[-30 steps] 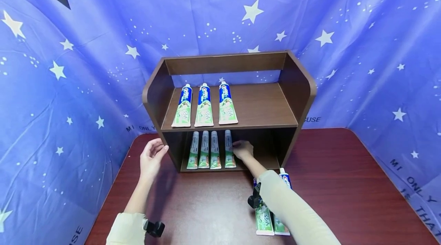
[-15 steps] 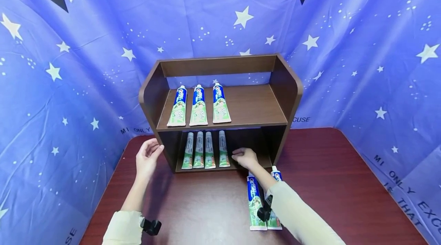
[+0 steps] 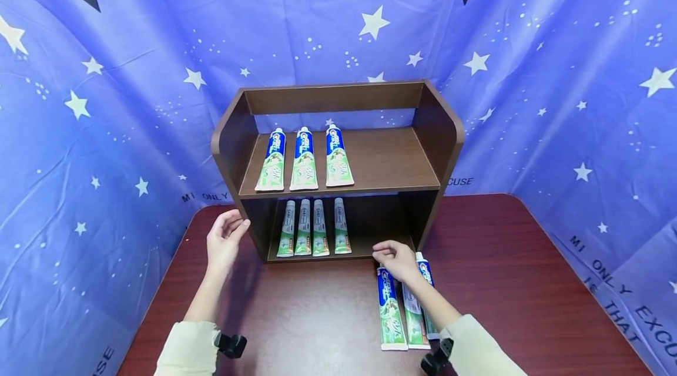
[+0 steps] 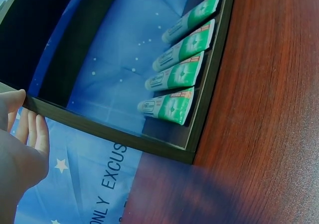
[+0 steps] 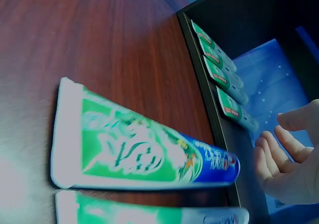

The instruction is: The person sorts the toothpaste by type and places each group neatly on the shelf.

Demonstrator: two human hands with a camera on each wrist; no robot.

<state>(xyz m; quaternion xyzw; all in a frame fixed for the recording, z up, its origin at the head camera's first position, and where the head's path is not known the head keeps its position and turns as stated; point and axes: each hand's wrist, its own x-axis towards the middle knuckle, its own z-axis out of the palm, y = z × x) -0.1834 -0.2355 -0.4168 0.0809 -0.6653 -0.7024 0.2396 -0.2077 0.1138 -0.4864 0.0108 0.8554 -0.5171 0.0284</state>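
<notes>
My left hand (image 3: 222, 244) holds the left side edge of a brown two-tier shelf (image 3: 338, 192), thumb at the front edge, as the left wrist view (image 4: 22, 154) also shows. My right hand (image 3: 398, 261) is loosely curled with nothing in it, just in front of the lower tier, above the toothpaste tubes on the table. Nearest it lie a blue-and-green toothpaste tube (image 3: 390, 311), a grey-green tube (image 3: 415, 317) and another blue-capped-end tube (image 3: 425, 269), partly hidden by the forearm. Several grey-green toothpaste tubes (image 3: 319, 229) lie in the lower tier, the rightmost tube (image 3: 342, 228) slightly apart.
Three blue-and-green toothpaste tubes (image 3: 304, 160) lie on the upper tier, towards its left. The shelf stands on a dark red wooden table (image 3: 296, 317). A blue star-patterned curtain (image 3: 174, 100) hangs behind and at both sides.
My right hand has left the rightmost lower-tier tube and drawn back right and towards me, over the table tubes. My left hand stays at the shelf edge. The head view has shifted slightly.
</notes>
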